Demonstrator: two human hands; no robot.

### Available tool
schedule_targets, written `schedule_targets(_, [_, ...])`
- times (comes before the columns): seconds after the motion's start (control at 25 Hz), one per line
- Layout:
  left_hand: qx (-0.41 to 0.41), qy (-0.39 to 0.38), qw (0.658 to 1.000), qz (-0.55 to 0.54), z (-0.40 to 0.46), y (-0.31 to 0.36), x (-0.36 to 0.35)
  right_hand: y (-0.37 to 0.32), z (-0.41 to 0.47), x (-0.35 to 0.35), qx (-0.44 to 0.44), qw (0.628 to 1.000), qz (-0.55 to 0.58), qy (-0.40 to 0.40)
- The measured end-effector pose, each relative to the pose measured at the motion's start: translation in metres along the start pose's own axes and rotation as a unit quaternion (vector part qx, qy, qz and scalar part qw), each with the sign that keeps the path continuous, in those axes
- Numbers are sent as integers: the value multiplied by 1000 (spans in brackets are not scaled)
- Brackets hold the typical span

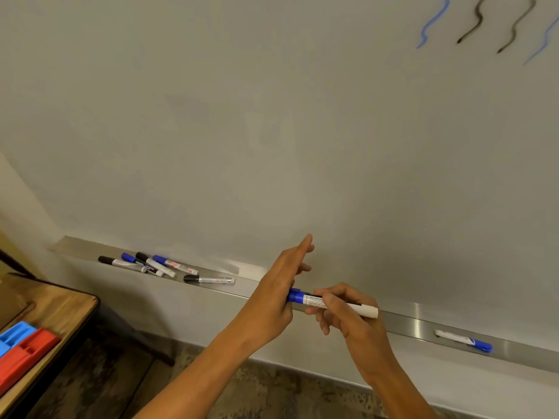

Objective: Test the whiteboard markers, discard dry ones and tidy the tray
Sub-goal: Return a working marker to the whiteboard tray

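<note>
Blue-capped and white-barrelled, the marker (332, 303) lies nearly level between my two hands, just in front of the tray (417, 320) and above its front edge. My right hand (348, 316) grips the barrel, fingers and thumb curled round its middle, the white tail sticking out past my knuckles to the right. My left hand (278, 294) is flat and open, fingers straight and pointing up toward the board (242, 116), with the palm pressed against the blue cap end; I hold nothing in it. Both forearms come up from the bottom edge and meet at the marker.

Left along the tray lies a loose heap (148, 264) of black and blue markers, crossing one another, and a single black marker (208, 279) just right of them. Far to the right, well apart from my hands, a lone blue marker (464, 340) rests in the tray with its cap pointing right.

At the top right of the board are wavy test strokes (478, 22) in blue and black. At lower left stands a wooden table (69, 309) with a red bin (24, 355) and a blue bin (12, 335) side by side.
</note>
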State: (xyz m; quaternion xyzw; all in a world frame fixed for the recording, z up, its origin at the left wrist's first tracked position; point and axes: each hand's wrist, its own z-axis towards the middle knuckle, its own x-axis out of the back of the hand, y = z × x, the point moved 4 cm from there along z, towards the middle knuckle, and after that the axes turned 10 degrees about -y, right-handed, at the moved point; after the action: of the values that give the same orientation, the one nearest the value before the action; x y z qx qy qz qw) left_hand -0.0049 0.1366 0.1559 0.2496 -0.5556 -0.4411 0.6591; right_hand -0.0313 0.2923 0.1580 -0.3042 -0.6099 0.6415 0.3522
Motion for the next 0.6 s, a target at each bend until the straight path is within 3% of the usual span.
schedule_targets(0.32, [42,-3,997,-67,-13,-6,-13,20,0,-9,-46,998,36,13])
schedule_targets(0.44, [49,-63,996,-41,-18,-17,-11,31,-1,-16,-85,995,49,3])
schedule_targets(0.6, [78,-171,979,-74,-25,-45,-2,60,6,-16,-167,973,136,83])
